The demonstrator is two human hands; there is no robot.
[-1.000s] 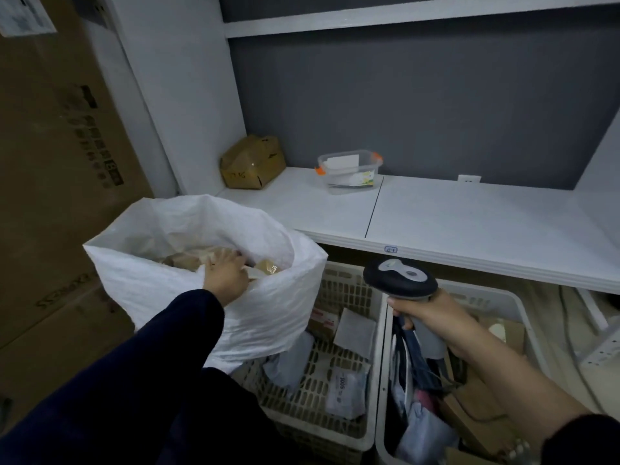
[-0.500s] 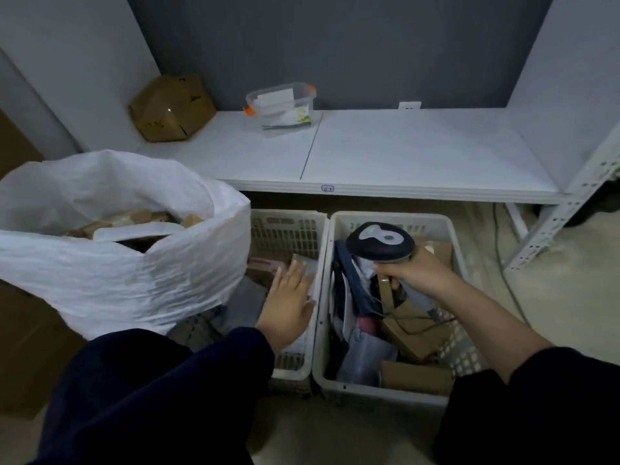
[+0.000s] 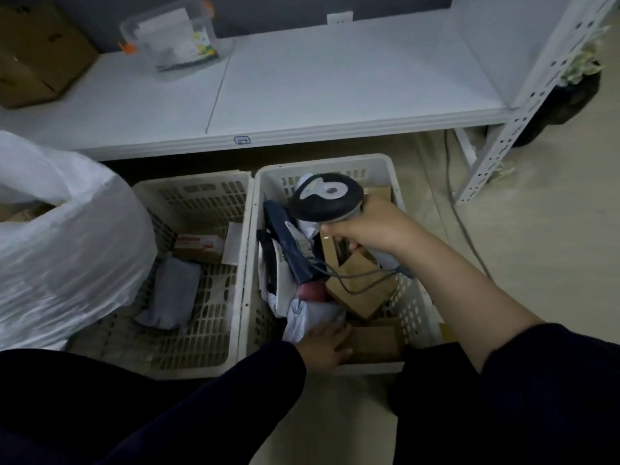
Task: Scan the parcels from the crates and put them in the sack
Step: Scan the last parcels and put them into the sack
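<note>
A full white sack [image 3: 67,250] stands at the left. Beside it on the floor sit two cream slotted crates. The left crate [image 3: 191,179] holds a grey soft parcel [image 3: 174,293] and a small red-labelled box [image 3: 198,245]. The right crate [image 3: 322,161] is packed with dark, white and brown parcels. My right hand [image 3: 372,226] holds the barcode scanner [image 3: 327,196] above the right crate, its head pointing down. At that crate's near end, my left hand [image 3: 323,347] rests with fingers spread on a white soft parcel [image 3: 308,317] and a brown box [image 3: 375,342].
A low white shelf [image 3: 335,88] runs behind the crates, carrying a clear plastic container [image 3: 174,38] and a cardboard box [image 3: 37,58]. Its perforated upright [image 3: 523,105] stands at the right, with a black bag [image 3: 570,99] behind it. A cable [image 3: 463,223] lies on the floor.
My left hand left the sack, passed over the left crate and now reaches into the near end of the right crate. The view has tilted down. The scanner stays over the right crate.
</note>
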